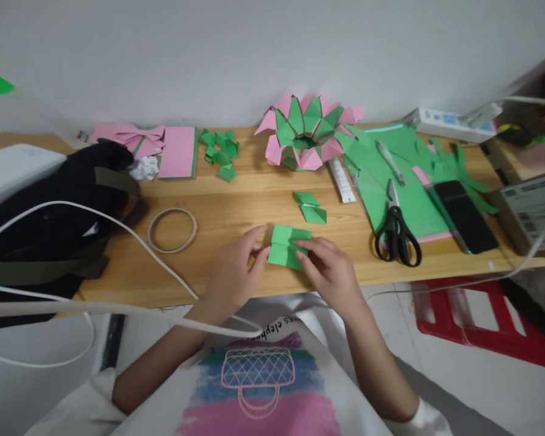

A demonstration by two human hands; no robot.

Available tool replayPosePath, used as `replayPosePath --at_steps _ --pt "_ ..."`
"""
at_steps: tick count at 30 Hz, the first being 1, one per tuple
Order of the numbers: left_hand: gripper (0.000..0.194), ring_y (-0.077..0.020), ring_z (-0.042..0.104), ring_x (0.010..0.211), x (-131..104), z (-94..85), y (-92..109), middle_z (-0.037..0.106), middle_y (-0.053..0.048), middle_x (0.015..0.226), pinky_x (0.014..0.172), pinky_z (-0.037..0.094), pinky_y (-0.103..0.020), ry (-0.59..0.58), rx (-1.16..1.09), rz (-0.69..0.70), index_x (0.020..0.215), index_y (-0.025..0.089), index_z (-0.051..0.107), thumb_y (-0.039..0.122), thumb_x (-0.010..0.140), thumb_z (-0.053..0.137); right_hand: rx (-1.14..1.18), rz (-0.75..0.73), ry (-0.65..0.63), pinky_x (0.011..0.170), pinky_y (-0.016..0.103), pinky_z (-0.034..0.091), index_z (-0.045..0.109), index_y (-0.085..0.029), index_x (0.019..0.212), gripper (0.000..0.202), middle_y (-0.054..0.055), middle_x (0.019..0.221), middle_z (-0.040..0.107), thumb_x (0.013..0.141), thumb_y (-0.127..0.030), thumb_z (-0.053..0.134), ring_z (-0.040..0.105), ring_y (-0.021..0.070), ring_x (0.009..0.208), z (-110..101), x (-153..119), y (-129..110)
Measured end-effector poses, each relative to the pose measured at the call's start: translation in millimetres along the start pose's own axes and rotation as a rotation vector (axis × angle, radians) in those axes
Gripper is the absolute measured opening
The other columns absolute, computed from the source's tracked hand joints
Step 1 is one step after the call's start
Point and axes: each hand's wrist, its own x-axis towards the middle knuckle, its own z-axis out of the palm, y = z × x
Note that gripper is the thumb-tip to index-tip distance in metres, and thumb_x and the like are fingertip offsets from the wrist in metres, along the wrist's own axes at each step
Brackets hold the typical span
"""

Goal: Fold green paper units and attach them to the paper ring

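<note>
Near the table's front edge lies a green square of paper [284, 255] with a crease across its middle. My left hand [238, 266] has thumb and fingers closed at the paper's left edge. On the other side, my right hand [329, 269] pinches its right part between thumb and fingers. Just beyond the square rests a folded green paper piece [310, 207]. Farther back stands a ring-shaped pink and green paper flower [304, 130]. Small folded green pieces [220, 150] are heaped to its left.
Black-handled scissors [397, 236], a phone [465, 217] and green sheets [367, 181] lie on the right. A white tube [342, 180] is below the flower. A tape roll [172, 230], pink paper [177, 151] and a black bag [68, 200] occupy the left; a white cable [163, 309] crosses in front.
</note>
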Motion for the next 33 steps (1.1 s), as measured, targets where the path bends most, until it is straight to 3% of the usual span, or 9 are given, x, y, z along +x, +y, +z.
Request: replayPosePath --at_steps 6,9,13,19,27,33 --pt "0.021 -0.0244 0.061 0.098 7 -13.4 -17 0.067 -0.012 0.105 0.085 0.053 -0.040 -0.155 0.278 0.438 0.101 0.014 0.068 0.019 0.095 0.049 -0.120 -0.126 -0.241 0.078 0.041 0.053 0.064 -0.015 0.120 0.036 0.013 0.099 0.067 0.093 -0.014 0.042 0.062 0.0249 0.090 -10 4 12" --pt "0.022 -0.0251 0.060 0.106 6 -13.5 -23 0.069 -0.012 0.110 0.092 0.052 -0.041 -0.220 0.361 0.579 0.102 0.012 0.067 0.017 0.097 0.045 -0.312 -0.218 -0.232 0.076 0.040 0.052 0.064 -0.016 0.122 0.035 0.014 0.101 0.064 0.091 -0.013 0.049 0.059 0.0254 0.090 -12 3 12" --pt "0.026 -0.0270 0.059 0.114 4 -13.2 -34 0.068 -0.013 0.120 0.096 0.050 -0.041 -0.272 0.450 0.661 0.114 0.007 0.063 0.020 0.098 0.047 -0.519 -0.365 -0.111 0.081 0.041 0.049 0.070 -0.022 0.110 0.023 0.015 0.115 0.062 0.088 -0.017 0.063 0.056 0.0280 0.103 -11 -1 13" --pt "0.032 -0.0271 0.058 0.120 4 -19.5 -39 0.065 -0.015 0.129 0.100 0.048 -0.041 -0.345 0.473 0.695 0.121 0.005 0.060 0.025 0.099 0.048 -0.503 -0.463 -0.125 0.083 0.035 0.047 0.071 -0.018 0.100 0.013 0.011 0.113 0.070 0.090 -0.017 0.062 0.059 0.0247 0.109 -10 1 17" --pt "0.036 -0.0257 0.055 0.126 4 -24.8 -42 0.062 -0.016 0.134 0.103 0.043 -0.039 -0.366 0.445 0.709 0.123 0.003 0.058 0.025 0.102 0.039 -0.477 -0.480 -0.211 0.085 0.036 0.049 0.070 -0.011 0.104 0.017 0.012 0.105 0.075 0.087 -0.014 0.066 0.064 0.0236 0.100 -14 2 20" --pt "0.039 -0.0240 0.053 0.129 4 -27.5 -45 0.062 -0.015 0.134 0.105 0.041 -0.038 -0.415 0.458 0.701 0.126 0.004 0.057 0.027 0.103 0.037 -0.371 -0.420 -0.186 0.079 0.036 0.052 0.070 -0.015 0.098 0.011 0.010 0.100 0.075 0.089 -0.018 0.065 0.065 0.0229 0.096 -14 4 22"
